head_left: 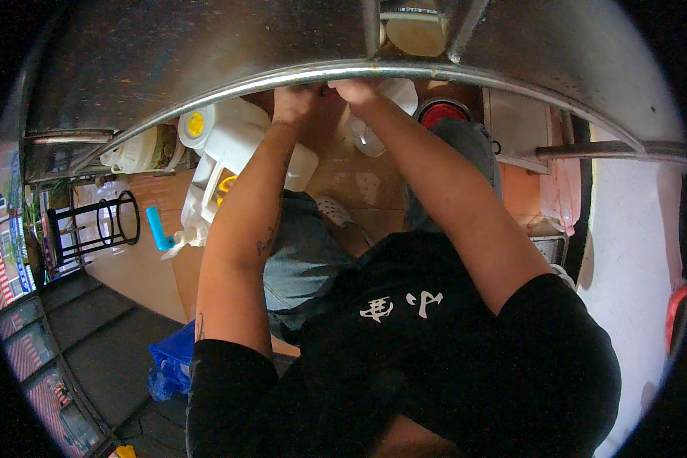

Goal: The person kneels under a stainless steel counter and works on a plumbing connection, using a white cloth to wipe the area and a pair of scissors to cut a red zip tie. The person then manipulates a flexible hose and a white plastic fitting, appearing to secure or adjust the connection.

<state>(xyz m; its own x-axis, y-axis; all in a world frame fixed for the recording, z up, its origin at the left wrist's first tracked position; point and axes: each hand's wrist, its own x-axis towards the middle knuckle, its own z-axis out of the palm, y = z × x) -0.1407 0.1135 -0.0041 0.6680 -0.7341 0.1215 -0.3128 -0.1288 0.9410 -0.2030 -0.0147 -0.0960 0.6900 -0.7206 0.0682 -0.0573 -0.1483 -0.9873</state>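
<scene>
Left hand [290, 104] and right hand [359, 91] nearly meet beneath the counter [206, 49], whose edge stops me telling their grip, with plastic container [368, 140] and white jug [233, 141] below it, presumably saving space.

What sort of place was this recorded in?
Probably a small food stall or shop's work area, though I can't be sure: a metal counter spans the top, and white jugs stand on the tiled floor below.
</scene>
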